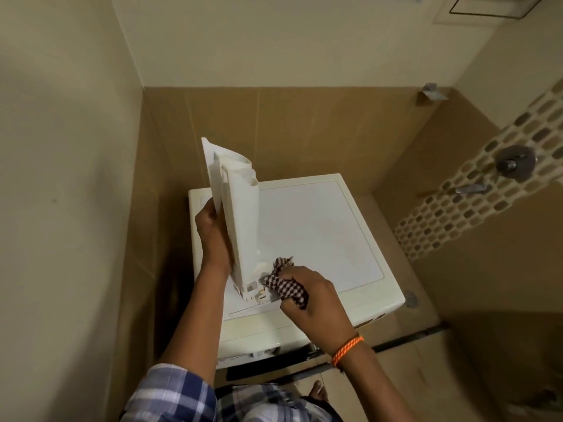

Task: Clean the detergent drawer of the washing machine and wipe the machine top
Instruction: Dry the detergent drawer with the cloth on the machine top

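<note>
A white washing machine is seen standing in a corner of beige and brown tiled walls; a mosaic tile strip and metal taps are set on the right wall; no writing can be read. The detergent drawer is held upright over the machine top, its lower end near the front edge; it is gripped along its side by the left hand. A checked cloth is bunched in the curled fingers of the right hand and pressed against the drawer's lower end; an orange wristband is worn.
</note>
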A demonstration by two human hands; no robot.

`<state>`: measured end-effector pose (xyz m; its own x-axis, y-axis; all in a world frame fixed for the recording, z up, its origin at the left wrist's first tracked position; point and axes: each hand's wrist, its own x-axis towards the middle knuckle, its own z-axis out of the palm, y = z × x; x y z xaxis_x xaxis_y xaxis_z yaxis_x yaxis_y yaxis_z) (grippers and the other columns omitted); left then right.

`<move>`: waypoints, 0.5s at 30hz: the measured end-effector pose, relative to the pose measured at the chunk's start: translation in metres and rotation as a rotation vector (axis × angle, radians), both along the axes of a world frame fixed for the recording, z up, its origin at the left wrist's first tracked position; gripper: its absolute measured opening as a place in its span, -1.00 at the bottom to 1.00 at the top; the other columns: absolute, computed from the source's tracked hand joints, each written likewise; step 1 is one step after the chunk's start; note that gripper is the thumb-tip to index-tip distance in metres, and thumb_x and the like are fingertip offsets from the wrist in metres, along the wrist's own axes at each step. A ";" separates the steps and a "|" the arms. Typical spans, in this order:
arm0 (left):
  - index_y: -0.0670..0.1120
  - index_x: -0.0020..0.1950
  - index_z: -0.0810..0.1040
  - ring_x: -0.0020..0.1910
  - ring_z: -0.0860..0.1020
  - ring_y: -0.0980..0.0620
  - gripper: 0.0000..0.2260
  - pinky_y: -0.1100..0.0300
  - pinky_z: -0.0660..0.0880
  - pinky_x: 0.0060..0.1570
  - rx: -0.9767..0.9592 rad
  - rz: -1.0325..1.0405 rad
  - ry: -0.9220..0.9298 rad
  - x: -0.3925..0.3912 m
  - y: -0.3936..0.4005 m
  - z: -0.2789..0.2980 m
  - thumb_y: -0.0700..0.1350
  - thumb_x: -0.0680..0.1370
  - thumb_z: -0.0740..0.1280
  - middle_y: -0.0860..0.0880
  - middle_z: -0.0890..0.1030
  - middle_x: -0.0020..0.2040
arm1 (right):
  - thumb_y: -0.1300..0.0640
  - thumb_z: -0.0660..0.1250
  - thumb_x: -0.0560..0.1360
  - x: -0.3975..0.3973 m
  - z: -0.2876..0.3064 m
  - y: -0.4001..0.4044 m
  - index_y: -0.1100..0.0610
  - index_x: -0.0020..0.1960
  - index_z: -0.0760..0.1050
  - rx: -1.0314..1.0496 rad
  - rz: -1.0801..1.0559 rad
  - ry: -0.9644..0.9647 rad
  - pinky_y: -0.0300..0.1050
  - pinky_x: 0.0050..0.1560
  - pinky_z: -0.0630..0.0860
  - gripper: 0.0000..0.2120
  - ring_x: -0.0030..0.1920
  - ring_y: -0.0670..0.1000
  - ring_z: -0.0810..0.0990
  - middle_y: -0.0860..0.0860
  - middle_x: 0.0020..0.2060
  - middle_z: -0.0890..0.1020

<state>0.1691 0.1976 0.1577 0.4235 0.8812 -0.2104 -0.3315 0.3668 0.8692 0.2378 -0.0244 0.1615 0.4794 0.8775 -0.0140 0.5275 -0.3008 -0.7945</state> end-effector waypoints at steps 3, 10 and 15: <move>0.04 -0.17 0.66 -0.17 0.57 -0.11 -0.80 -0.02 0.51 -0.11 0.155 0.124 0.078 -0.006 -0.004 0.003 0.12 0.54 0.36 -0.04 0.63 -0.21 | 0.10 0.39 0.46 -0.010 -0.001 0.005 -0.07 0.19 0.60 -0.023 -0.034 -0.176 -0.30 0.04 0.49 -0.69 0.06 -0.08 0.53 -0.20 0.07 0.64; -0.13 -0.11 0.56 -0.31 0.61 0.21 -0.77 0.33 0.54 -0.30 0.274 0.164 0.209 -0.019 -0.004 0.003 -0.16 0.74 0.29 0.12 0.64 -0.28 | 0.20 0.40 0.49 -0.027 0.008 0.012 0.05 -0.07 0.63 0.066 -0.051 0.178 -0.12 -0.25 0.60 -0.92 -0.32 -0.07 0.61 -0.02 -0.31 0.64; -0.02 -0.05 0.69 -0.17 0.69 -0.03 -0.77 0.09 0.63 -0.20 0.204 0.054 0.123 -0.028 -0.012 0.002 0.10 0.63 0.36 -0.01 0.72 -0.16 | 0.06 0.40 0.46 -0.006 -0.001 0.016 -0.07 0.01 0.59 -0.074 0.001 -0.088 -0.08 -0.07 0.60 -0.86 -0.11 -0.11 0.61 -0.18 -0.16 0.66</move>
<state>0.1416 0.1852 0.1601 0.3564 0.9315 -0.0726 -0.2333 0.1639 0.9585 0.2318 -0.0087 0.1609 0.4811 0.8759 -0.0367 0.5946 -0.3568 -0.7205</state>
